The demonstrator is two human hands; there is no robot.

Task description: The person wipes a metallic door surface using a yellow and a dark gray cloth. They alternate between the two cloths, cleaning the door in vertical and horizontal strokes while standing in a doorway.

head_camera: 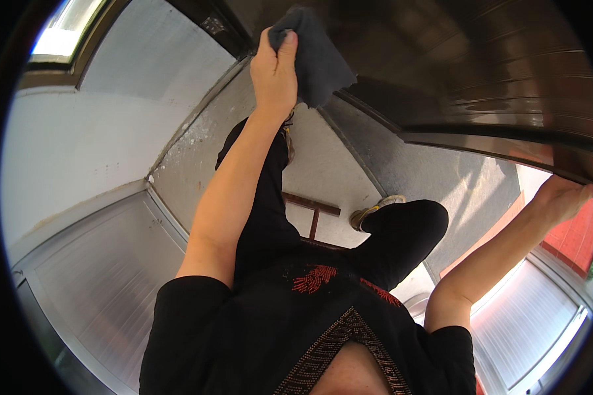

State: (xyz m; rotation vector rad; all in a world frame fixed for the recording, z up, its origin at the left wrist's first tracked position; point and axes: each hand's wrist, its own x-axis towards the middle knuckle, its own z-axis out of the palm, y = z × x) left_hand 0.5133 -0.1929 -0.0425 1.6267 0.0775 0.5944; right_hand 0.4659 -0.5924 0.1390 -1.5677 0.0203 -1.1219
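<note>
My left hand grips a dark grey cloth between thumb and fingers. Most of the cloth hangs loose to the right of the hand, in front of a glossy dark brown door with grooved panels. At the far right, my right hand holds the edge of this door. Its thumb points to the right, while the other fingers are mostly hidden by the door's edge.
A brown-framed stool or bench shows between my legs. At left, a white wall meets a metal panel. The concrete floor has a threshold strip. Another metal panel stands at right, near red tiles.
</note>
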